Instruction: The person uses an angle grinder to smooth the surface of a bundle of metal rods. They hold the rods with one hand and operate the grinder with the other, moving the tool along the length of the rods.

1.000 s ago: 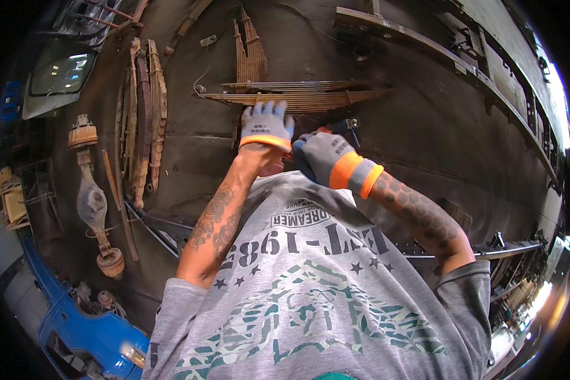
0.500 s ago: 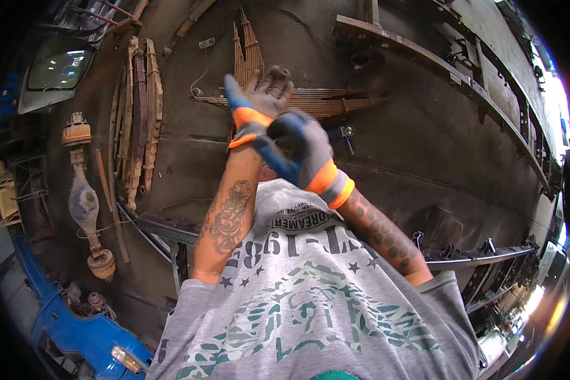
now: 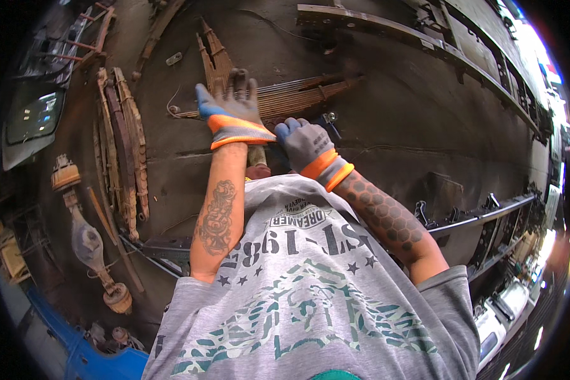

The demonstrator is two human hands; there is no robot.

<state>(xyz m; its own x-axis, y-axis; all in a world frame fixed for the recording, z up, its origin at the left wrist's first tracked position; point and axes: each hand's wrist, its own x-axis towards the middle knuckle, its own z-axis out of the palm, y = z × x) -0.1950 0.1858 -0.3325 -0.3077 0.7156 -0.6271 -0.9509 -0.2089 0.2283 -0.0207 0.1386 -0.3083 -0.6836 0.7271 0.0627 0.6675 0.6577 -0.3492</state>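
While the left hand [image 3: 235, 109] spreads its fingers wide, the right hand [image 3: 307, 142] pinches the orange-and-grey cuff [image 3: 237, 132] of the left glove [image 3: 220, 114], which is on the left hand, its edge stretched to a point on the right. Just beyond the hands, a stack of leaf springs [image 3: 297, 100] lies across the dark floor [image 3: 392, 133], with a second stack [image 3: 216, 63] farther off. More springs [image 3: 121, 126] lie to the left, near an axle [image 3: 85, 240]; a metal frame [image 3: 373, 25] runs along the far right, and blue bodywork [image 3: 104, 366] shows at the near left.
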